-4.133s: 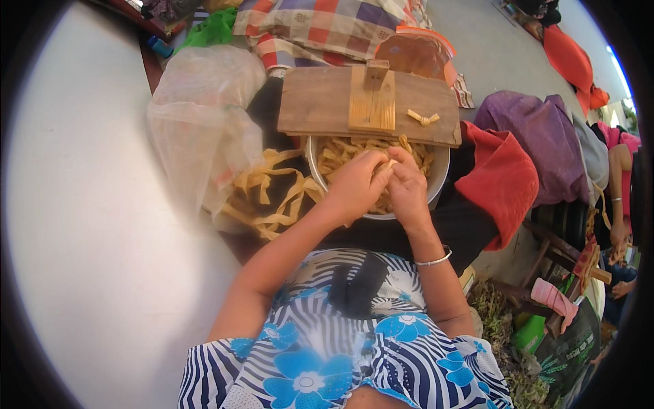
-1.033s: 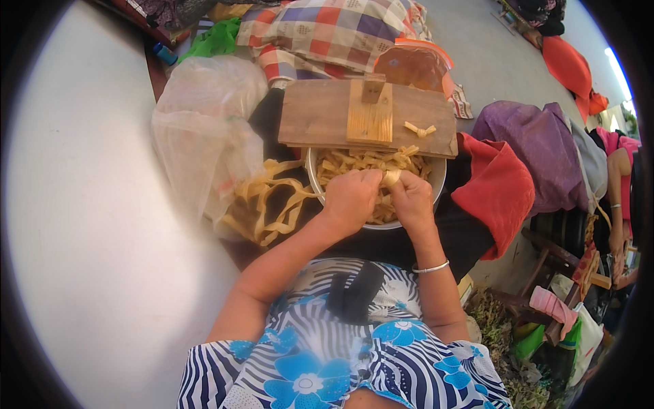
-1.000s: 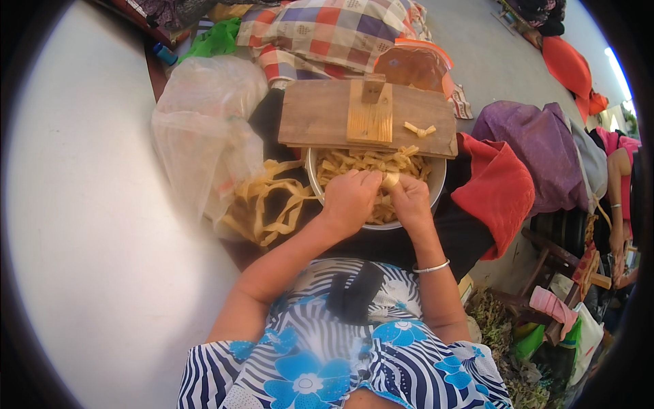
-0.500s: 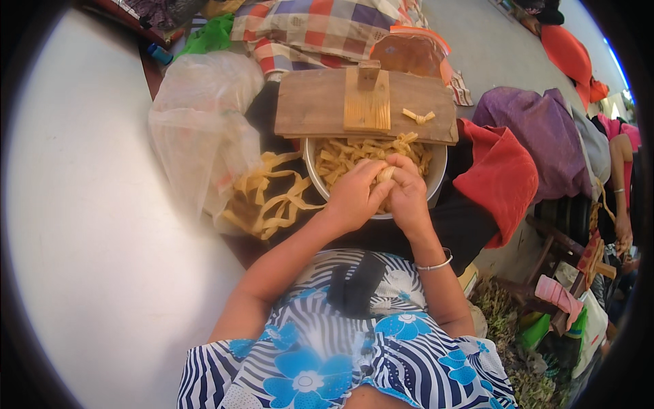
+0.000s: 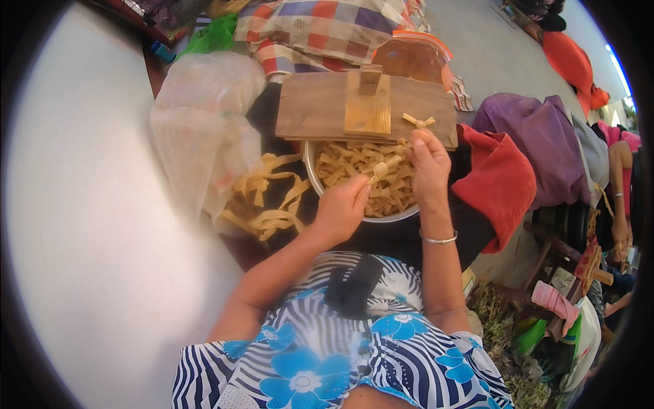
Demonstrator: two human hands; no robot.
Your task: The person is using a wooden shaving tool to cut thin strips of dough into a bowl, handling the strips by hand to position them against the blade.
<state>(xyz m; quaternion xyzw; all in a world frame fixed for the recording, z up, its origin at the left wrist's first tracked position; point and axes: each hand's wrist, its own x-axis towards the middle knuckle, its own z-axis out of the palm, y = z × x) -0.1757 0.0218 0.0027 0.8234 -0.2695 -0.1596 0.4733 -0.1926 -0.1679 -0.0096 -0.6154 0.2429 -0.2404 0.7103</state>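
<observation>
Over a round metal basin (image 5: 309, 169) filled with small tan knotted strips (image 5: 340, 158), I have both hands raised. My left hand (image 5: 343, 210) pinches one tail of a flat tan strip with a bulky knot (image 5: 380, 170). My right hand (image 5: 430, 167) is up and to the right of it, its fingers closed toward the knot's other end; the exact contact is hard to see. Just above the right fingertips, a single small knotted strip (image 5: 419, 121) lies on a wooden board (image 5: 313, 102) that rests across the basin's far side. A wooden block (image 5: 368, 102) stands on the board.
Long loose tan strips (image 5: 269, 198) hang beside a translucent plastic bag (image 5: 204, 129) at left. Red cloth (image 5: 497, 177) and a purple bundle (image 5: 535, 146) are to the right. Checked fabric (image 5: 313, 31) lies beyond the board. Another person's arm (image 5: 620, 180) shows at far right.
My hands were together over the knot and have parted. The right one moved up and right toward the board; the left one drew slightly down and left, exposing the knot.
</observation>
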